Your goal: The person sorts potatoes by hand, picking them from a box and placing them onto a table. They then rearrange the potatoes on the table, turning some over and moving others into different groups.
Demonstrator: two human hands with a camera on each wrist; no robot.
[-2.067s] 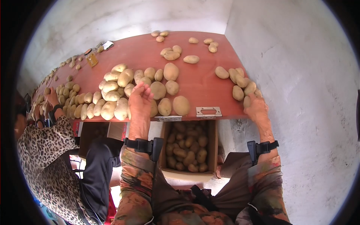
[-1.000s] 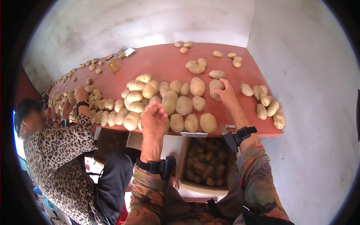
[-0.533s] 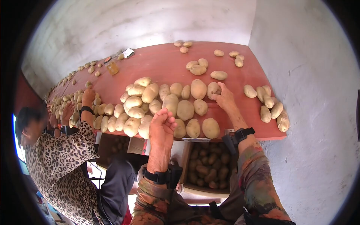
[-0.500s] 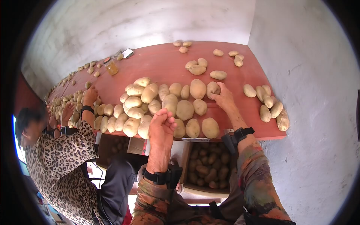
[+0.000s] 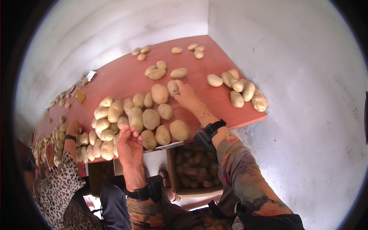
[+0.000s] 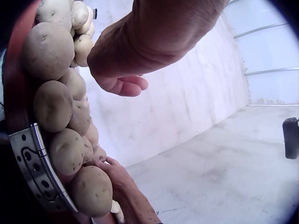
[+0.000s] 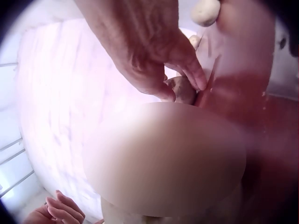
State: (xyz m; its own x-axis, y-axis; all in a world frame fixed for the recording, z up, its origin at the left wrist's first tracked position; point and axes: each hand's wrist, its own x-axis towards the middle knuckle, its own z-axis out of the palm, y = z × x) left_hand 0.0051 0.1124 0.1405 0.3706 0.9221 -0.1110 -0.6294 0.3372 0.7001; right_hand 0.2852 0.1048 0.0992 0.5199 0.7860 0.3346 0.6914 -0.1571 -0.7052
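Observation:
My right hand (image 5: pixel 188 96) grips a potato (image 5: pixel 172 88) with thumb and fingers at the right end of the far row, beside a larger potato (image 5: pixel 159 94). In the right wrist view the fingers are around that potato (image 7: pixel 183 91), and a big blurred potato (image 7: pixel 163 158) fills the foreground. My left hand (image 5: pixel 130 147) hovers palm up at the table's front edge, fingers loosely bent, holding nothing. Close by it lie potatoes of the near row, such as one potato (image 5: pixel 148 139). The left wrist view shows the left hand (image 6: pixel 126 56) above the rows.
Small potato groups lie at the back of the red table (image 5: pixel 207 76), and a pile of potatoes (image 5: pixel 237 96) sits at its right end. Below the front edge stands a cardboard box (image 5: pixel 172 172) of potatoes. A jar (image 5: pixel 79 96) and another person's hand (image 5: pixel 73 128) are at left.
My right hand has gone from the right-hand pile to the far row's end, bringing a potato against the larger one. The left hand remains palm up. The head view has turned right.

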